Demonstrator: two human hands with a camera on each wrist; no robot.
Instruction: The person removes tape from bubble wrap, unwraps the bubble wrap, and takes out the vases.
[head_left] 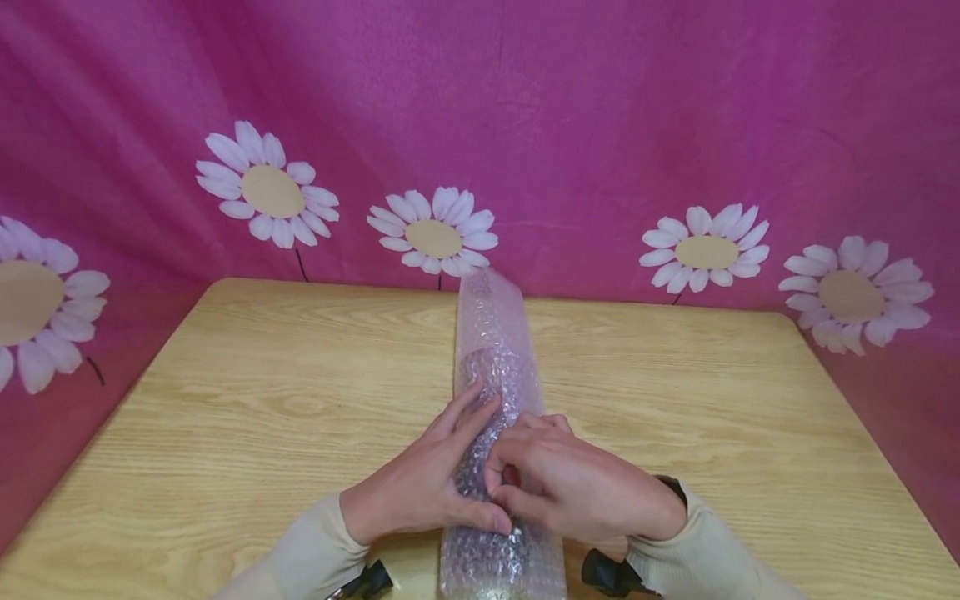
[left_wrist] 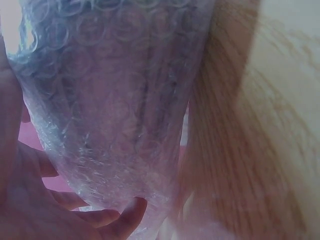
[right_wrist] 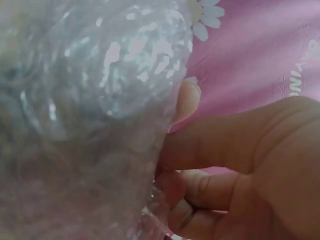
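Observation:
A long bundle of clear bubble wrap [head_left: 498, 367] lies lengthwise down the middle of the table, its flat, pinkish end reaching the far edge. Something darker shows faintly through the bubble wrap [left_wrist: 115, 90] in the left wrist view, its kind hidden by the layers. My left hand [head_left: 427, 475] rests on the bundle's left side with fingers extended and spread, the thumb lying across the top. From the right, my right hand [head_left: 577, 483] curls its fingers and pinches the wrap near the left thumb. In the right wrist view the right hand's fingers [right_wrist: 215, 142] bend at the wrap's edge.
The wooden table [head_left: 262, 400] extends on both sides of the bundle. Behind it hangs a magenta cloth [head_left: 570, 108] printed with white daisies. Black wrist devices [head_left: 611, 575] sit below both light sleeves [head_left: 307, 550].

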